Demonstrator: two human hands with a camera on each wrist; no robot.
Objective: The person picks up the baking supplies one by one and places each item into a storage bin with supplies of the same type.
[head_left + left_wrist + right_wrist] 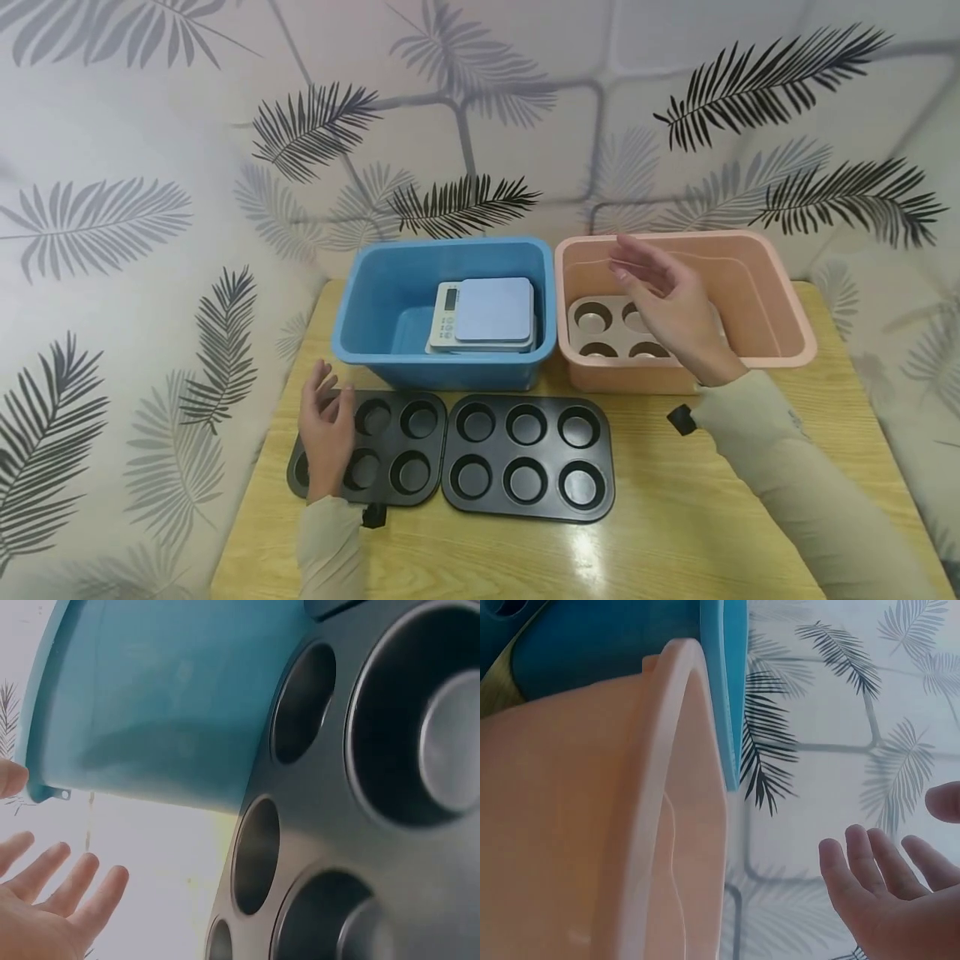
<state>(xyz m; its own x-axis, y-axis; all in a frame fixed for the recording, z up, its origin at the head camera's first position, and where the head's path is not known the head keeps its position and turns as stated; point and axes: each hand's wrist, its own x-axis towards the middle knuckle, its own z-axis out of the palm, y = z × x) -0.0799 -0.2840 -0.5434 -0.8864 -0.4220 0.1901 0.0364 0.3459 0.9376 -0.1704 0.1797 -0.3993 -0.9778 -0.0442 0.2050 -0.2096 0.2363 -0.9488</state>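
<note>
My left hand (pixel 328 429) hovers over the left black muffin tin (pixel 390 479), its fingers loosely spread and holding nothing. Beside that tin lies a second black muffin tin (pixel 551 454) on the table. Above the pink bin (pixel 772 337) is my right hand (pixel 671 308), fingers relaxed, with nothing in them. Inside that bin sits a tan muffin tin (pixel 617 321), partly hidden behind the right hand. The blue bin (pixel 390 258) holds a white kitchen scale (pixel 492 310) with a small display. In the right wrist view the fingers (pixel 881 874) are apart from the pink rim.
Both bins stand side by side at the back of the wooden table (pixel 450 554), close to the wall (pixel 480 117) with its leaf pattern. The two black tins lie in front of the blue bin.
</note>
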